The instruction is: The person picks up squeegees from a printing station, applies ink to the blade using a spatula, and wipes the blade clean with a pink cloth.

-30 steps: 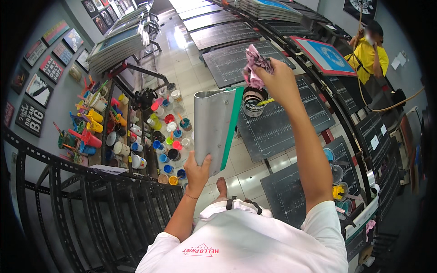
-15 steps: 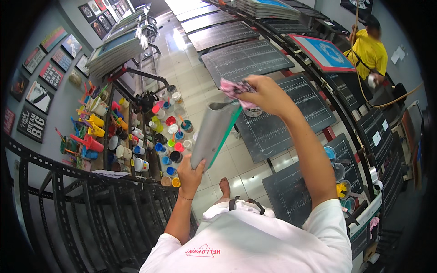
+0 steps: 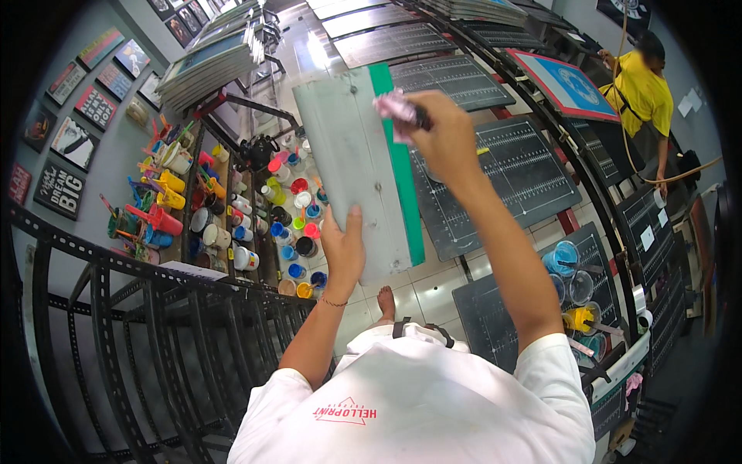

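My left hand (image 3: 344,247) grips the lower left edge of a wide screen-printing squeegee (image 3: 344,166), thumb on its near face. The squeegee has a flat grey metal body and a green blade (image 3: 402,170) along its right side. It is held up in front of me, broad face toward me. My right hand (image 3: 447,139) is closed around a crumpled pink rag (image 3: 396,112) with dark stains. That rag lies against the upper part of the green blade. Beneath my right wrist, a container on the platen is mostly hidden.
Black printing platens (image 3: 495,185) run along the right, with cups of ink (image 3: 581,317) near me. Many ink pots (image 3: 301,201) stand on the left floor and shelf. A black metal rack (image 3: 108,340) is at lower left. A person in yellow (image 3: 645,89) stands far right.
The squeegee has turned from nearly edge-on to show its broad face, and stands higher. My right hand has moved the rag upward, from the squeegee's end to its green blade.
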`<action>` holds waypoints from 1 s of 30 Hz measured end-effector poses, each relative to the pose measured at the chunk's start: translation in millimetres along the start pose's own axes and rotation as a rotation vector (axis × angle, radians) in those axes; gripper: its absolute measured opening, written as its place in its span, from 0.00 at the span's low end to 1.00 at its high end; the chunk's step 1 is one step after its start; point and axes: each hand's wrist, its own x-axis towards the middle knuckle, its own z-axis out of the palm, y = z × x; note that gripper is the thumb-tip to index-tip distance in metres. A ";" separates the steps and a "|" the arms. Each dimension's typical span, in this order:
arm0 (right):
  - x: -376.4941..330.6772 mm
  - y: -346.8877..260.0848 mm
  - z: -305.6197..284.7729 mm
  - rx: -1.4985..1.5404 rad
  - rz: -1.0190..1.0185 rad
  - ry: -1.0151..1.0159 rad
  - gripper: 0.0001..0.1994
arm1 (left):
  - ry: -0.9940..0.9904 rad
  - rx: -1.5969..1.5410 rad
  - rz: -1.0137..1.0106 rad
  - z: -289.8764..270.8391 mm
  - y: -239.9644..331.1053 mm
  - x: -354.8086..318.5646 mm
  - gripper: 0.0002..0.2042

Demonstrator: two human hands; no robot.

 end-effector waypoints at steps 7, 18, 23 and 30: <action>-95.6 -8.2 -2.5 -0.157 0.003 -0.172 0.24 | 0.172 -0.419 -0.179 0.9 14.9 44.0 0.19; -145.0 -14.4 -23.5 -0.088 0.105 0.003 0.25 | 0.209 -0.826 -0.456 -12.7 -11.3 64.1 0.26; -121.2 -26.6 -11.3 -0.143 -0.164 0.004 0.22 | -0.020 -1.023 -0.624 9.6 -32.8 42.9 0.26; -95.8 -25.5 -36.0 -0.157 0.086 0.093 0.21 | 0.108 -0.941 -0.513 7.7 -34.9 27.0 0.24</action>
